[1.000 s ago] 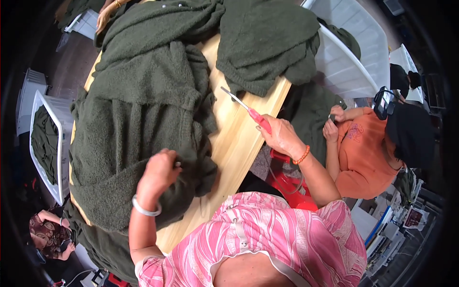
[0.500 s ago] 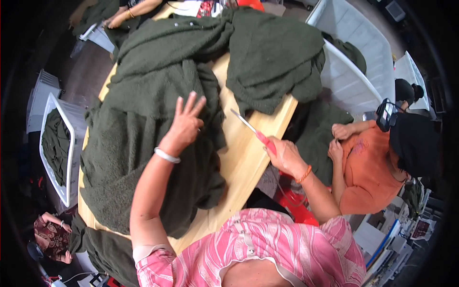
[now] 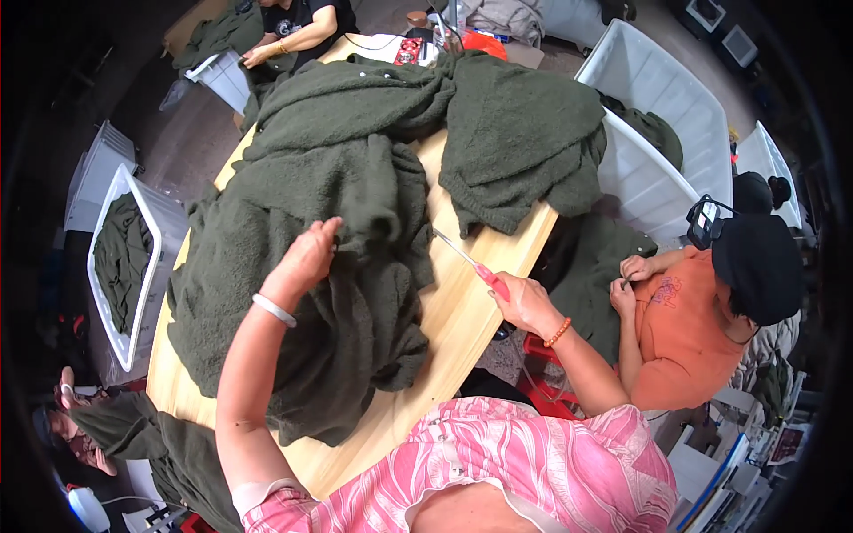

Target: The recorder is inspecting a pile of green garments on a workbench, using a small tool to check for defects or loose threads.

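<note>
A large heap of dark green fleecy garments (image 3: pixel 267 204) covers much of the pale wooden table (image 3: pixel 462 311). My left hand (image 3: pixel 311 255) is closed at the middle of this heap, pinching a dark green garment whose fold rises beside the fingers. My right hand (image 3: pixel 529 304) is over the table's right edge, wrapped around red-handled scissors (image 3: pixel 484 274). Their slim metal blades point up and left, near the heap's edge. Another folded dark green garment (image 3: pixel 524 133) lies at the table's far right, just beyond the blade tips.
On the right, a co-worker in orange (image 3: pixel 675 311) handles dark green cloth (image 3: pixel 586 284). Another person (image 3: pixel 306 25) works at the far left. White bins (image 3: pixel 133 333) with green cloth stand left, and more bins (image 3: pixel 711 115) stand far right. A red stool (image 3: pixel 542 391) stands below the table's right edge.
My left hand has gone from spread fingers above the heap to a closed grip, moving left and nearer, and the cloth there is bunched up. My right hand keeps the scissors.
</note>
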A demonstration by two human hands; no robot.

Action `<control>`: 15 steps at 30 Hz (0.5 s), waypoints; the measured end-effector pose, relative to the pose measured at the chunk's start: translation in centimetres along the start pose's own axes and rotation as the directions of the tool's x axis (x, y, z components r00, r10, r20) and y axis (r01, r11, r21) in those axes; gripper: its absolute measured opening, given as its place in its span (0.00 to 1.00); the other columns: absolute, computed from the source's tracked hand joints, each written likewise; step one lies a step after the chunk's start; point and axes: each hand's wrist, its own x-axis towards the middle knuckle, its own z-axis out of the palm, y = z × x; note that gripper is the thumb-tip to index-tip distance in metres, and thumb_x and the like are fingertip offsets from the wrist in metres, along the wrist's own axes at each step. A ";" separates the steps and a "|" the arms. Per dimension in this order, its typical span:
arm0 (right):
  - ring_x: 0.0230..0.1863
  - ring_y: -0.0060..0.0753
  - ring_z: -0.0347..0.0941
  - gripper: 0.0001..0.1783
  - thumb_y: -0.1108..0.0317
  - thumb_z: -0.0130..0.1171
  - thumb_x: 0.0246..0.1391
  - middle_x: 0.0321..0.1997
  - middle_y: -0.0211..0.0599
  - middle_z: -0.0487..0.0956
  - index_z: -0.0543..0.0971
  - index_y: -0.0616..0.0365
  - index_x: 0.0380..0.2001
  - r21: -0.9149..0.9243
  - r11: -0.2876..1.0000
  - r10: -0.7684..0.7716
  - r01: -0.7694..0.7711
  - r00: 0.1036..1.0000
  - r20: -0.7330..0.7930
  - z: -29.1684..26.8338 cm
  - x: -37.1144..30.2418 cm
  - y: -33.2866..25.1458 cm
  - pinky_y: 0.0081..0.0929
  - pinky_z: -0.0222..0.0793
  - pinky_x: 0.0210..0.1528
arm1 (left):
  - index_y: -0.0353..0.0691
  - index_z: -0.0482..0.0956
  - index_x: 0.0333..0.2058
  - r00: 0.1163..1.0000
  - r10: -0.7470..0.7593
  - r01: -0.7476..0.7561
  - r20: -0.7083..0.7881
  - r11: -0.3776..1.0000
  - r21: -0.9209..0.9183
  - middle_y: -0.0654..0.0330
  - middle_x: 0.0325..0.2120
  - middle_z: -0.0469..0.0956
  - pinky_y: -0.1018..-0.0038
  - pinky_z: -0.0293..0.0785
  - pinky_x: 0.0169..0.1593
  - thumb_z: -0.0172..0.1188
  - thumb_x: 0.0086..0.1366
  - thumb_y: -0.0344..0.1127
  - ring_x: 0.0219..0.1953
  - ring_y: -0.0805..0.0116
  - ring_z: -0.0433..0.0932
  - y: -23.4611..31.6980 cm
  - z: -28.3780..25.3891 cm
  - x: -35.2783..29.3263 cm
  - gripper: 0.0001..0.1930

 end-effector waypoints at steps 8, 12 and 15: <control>0.37 0.62 0.78 0.12 0.61 0.56 0.59 0.32 0.54 0.81 0.75 0.55 0.42 -0.027 0.997 -0.064 0.065 0.997 0.034 1.2 -0.4 -0.9 0.52 0.73 0.41 | 0.44 0.84 0.29 0.935 0.352 -0.318 -0.044 0.888 0.332 0.51 0.56 0.70 0.50 0.59 0.64 0.58 0.56 0.34 0.68 0.52 0.57 2.4 5.9 2.6 0.06; 0.34 0.63 0.77 0.11 0.61 0.56 0.58 0.27 0.56 0.79 0.76 0.55 0.40 -0.030 0.999 -0.021 0.020 0.999 -0.025 0.7 -2.2 0.6 0.55 0.73 0.38 | 0.45 0.86 0.31 0.878 0.456 -0.446 0.145 0.668 0.596 0.58 0.69 0.59 0.40 0.37 0.71 0.56 0.58 0.41 0.74 0.53 0.43 3.2 9.4 6.8 0.11; 0.33 0.64 0.76 0.11 0.61 0.56 0.59 0.26 0.57 0.78 0.76 0.56 0.38 -0.013 0.999 0.038 -0.039 0.996 -0.081 0.2 -3.9 1.7 0.56 0.72 0.38 | 0.45 0.85 0.32 0.922 0.314 -0.386 0.227 0.694 0.608 0.58 0.44 0.78 0.38 0.50 0.66 0.50 0.63 0.37 0.61 0.53 0.66 2.7 11.3 8.7 0.13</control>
